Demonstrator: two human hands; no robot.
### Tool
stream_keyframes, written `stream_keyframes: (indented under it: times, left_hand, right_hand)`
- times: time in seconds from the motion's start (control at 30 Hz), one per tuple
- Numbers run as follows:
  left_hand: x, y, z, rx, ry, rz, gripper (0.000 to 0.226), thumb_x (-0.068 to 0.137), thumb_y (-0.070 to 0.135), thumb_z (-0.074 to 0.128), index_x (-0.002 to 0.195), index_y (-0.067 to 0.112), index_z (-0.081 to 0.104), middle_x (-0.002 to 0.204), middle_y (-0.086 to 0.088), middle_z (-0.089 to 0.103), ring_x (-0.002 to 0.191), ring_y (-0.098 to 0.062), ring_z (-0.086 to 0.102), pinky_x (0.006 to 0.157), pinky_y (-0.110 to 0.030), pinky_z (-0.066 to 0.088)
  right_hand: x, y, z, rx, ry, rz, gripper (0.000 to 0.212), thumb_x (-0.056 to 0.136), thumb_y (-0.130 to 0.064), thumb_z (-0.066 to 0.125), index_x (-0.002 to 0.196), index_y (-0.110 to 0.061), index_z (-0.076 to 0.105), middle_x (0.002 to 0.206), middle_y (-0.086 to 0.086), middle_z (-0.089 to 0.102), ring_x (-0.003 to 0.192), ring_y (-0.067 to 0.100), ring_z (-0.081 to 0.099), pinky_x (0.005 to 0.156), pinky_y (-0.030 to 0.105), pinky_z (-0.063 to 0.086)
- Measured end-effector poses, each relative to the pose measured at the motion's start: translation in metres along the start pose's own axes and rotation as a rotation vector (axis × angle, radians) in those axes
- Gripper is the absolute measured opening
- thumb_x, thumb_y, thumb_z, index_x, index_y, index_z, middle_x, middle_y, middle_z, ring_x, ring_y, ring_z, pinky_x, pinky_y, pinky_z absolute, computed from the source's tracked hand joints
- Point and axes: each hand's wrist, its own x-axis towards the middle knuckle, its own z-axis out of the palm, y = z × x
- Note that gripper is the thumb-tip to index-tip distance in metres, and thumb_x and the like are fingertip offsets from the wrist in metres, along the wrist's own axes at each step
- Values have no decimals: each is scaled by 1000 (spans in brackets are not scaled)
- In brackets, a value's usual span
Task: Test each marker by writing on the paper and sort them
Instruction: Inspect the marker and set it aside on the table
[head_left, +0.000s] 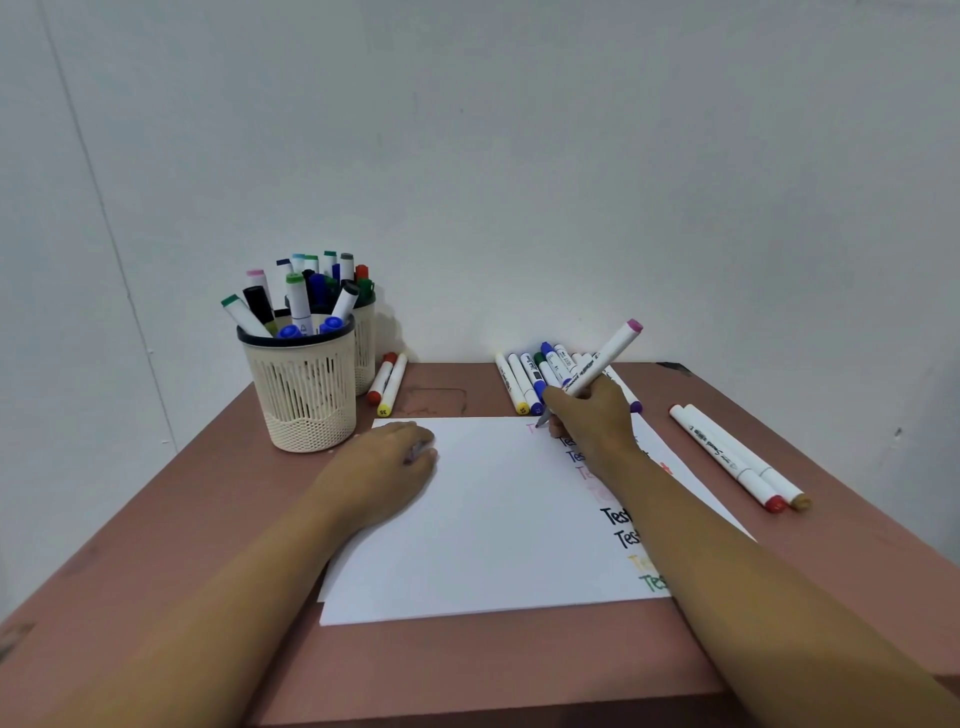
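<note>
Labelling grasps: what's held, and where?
Right hand holds the white pink-ended marker low on its barrel, near the tip. Left hand rests on white paper; hold unclear.

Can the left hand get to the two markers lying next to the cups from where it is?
Probably yes. The left hand rests on a corner of the paper, and the two markers lie just beyond on bare table, nothing between. It seems to hold a cap, though.

A white, pink-capped marker (608, 358) stands tilted, its tip touching the far right corner of the flat white paper (483, 525), heading a column of "Test" words (618, 517), with more markers (522, 382) lying in a row just beyond.
</note>
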Motion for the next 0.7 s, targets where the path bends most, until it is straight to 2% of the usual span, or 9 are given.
stream_keyframes:
  times: [0.1,0.23,0.37,0.53,0.7]
  left_hand:
    - [0,0,0,4,-5,2,29,96,32,44,119,20,59,114,4,60,103,-15,53,79,-23,36]
    - [-1,-1,1,0,-6,1,29,96,32,44,117,20,59,113,5,59,103,-15,53,84,-25,39]
    - [1,-2,3,3,-4,-3,29,96,33,44,120,22,58,115,6,58,105,-15,53,82,-23,36]
    - [1,-3,2,7,-1,-3,30,96,33,44,121,23,58,118,5,58,107,-15,53,85,-23,37]
    - [2,-3,2,9,-12,-5,30,96,34,44,122,24,57,119,6,58,107,-15,53,83,-23,36]
  right_hand:
    - [0,0,1,-1,-15,7,15,84,-5,65,74,-6,54,63,9,56,46,15,50,46,24,45]
    - [0,0,0,-26,25,10,21,83,-9,65,69,-12,49,62,7,53,46,15,47,45,24,39]
    - [0,-1,0,7,60,9,19,84,-8,64,73,-13,49,67,5,56,49,12,52,43,21,43]
    - [-2,-3,0,2,31,9,21,85,-6,63,71,-11,49,60,3,56,45,11,51,49,26,47]
    - [-2,-2,0,-31,47,9,23,83,-8,64,69,-13,47,63,2,49,45,9,47,43,22,39]
